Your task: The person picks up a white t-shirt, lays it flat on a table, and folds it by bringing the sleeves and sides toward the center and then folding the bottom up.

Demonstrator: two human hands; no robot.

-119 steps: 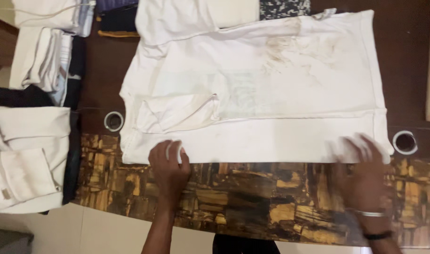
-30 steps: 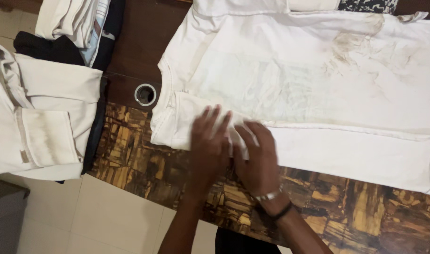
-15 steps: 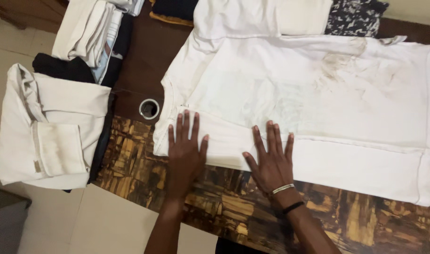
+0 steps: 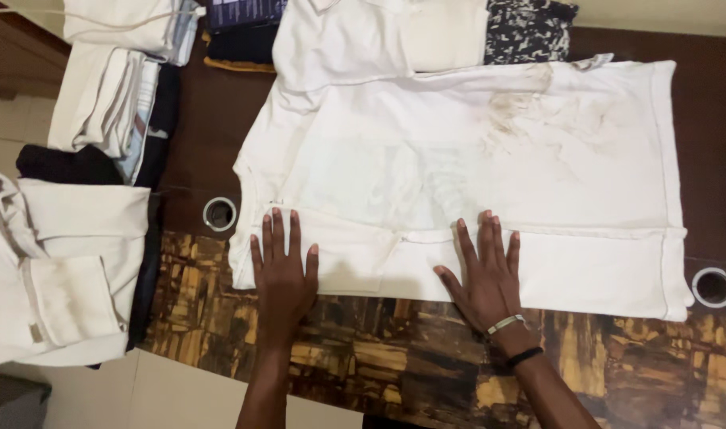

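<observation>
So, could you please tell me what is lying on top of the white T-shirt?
Both hands press flat on the white T-shirt's near folded edge: left hand, right hand. A folded cream garment overlaps its far edge. The tabletop beneath the shirt is hidden.

even soft indoor light, faint shadows, sharp focus.

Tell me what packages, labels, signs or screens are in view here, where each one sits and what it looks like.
Dark blue printed item: top edge, left of centre, on the folded clothes; flat and rectangular, with pale print too small to tell.
No signs or screens show.
</observation>
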